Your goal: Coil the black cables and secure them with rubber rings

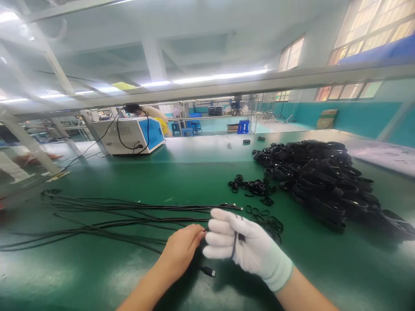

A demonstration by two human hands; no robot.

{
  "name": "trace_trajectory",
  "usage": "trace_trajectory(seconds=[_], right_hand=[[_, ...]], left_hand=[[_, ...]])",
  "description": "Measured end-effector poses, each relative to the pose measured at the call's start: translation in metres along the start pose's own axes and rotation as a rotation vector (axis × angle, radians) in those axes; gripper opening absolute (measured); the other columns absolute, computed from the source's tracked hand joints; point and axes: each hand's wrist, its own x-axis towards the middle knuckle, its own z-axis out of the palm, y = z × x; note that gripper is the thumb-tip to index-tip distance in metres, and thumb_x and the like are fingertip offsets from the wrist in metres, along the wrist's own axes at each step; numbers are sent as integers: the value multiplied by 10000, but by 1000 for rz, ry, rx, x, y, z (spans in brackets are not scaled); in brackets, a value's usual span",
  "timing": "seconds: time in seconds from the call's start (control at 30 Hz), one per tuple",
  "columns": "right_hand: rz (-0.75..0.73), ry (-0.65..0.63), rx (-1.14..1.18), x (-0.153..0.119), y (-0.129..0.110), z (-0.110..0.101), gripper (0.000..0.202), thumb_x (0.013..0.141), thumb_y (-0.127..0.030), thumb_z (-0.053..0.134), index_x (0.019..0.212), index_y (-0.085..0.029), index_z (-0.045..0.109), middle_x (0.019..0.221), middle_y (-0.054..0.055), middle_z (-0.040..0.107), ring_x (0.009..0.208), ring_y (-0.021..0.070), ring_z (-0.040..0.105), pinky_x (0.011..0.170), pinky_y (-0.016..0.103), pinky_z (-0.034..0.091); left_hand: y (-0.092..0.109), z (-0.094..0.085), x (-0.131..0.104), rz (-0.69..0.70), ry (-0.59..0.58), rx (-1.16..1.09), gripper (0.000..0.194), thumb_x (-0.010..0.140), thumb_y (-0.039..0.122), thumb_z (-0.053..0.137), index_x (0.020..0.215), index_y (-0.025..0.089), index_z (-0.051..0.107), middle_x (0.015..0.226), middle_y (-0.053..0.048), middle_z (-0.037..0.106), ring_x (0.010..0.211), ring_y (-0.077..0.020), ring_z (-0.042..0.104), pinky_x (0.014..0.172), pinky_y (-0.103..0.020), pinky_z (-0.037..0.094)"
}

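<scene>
My bare left hand (183, 248) pinches a black cable close to the fingertips of my other hand. My right hand (241, 242) wears a white glove, palm up with fingers curled over. A black cable plug (241, 239) shows in its palm, and a thin dark strand crosses the gloved fingers; whether it is cable or band I cannot tell. Below my hands, another black plug (208, 271) with a metal tip lies by the table. Long black cables (113, 222) stretch leftward across the green table (155, 177), several plug ends lying just beyond the glove.
A large heap of coiled black cables (320, 181) covers the right side. Small black bands (256, 186) lie in a loose pile before it, with more rings nearer the glove. A white-and-blue machine (136, 136) stands at the back left. A metal rail (207, 88) crosses above the table.
</scene>
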Motion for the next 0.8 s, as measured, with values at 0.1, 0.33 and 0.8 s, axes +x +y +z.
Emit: trace_trajectory(seconds=[0.1, 0.33, 0.8], right_hand=[[-112, 104, -61, 2, -7, -3, 125, 839, -262, 582, 880, -145, 562, 704, -35, 461, 636, 87, 470, 813, 364, 420], [282, -42, -175, -9, 22, -18, 334, 731, -301, 696, 939, -81, 556, 783, 69, 575, 728, 176, 576, 720, 371, 428], [-8, 8, -22, 0, 7, 7, 302, 747, -275, 690, 944, -118, 524, 681, -48, 330, 606, 82, 406, 623, 267, 342]], left_hand=[[8, 14, -25, 126, 27, 402, 206, 841, 146, 420, 745, 203, 593, 712, 0, 641, 580, -148, 562, 524, -239, 332], [49, -47, -12, 457, 93, 349, 144, 820, 280, 589, 703, 199, 611, 670, 16, 601, 625, -131, 524, 594, -254, 347], [-11, 8, -22, 72, 83, 304, 280, 886, 182, 342, 779, 190, 601, 772, -34, 631, 658, -184, 565, 627, -305, 391]])
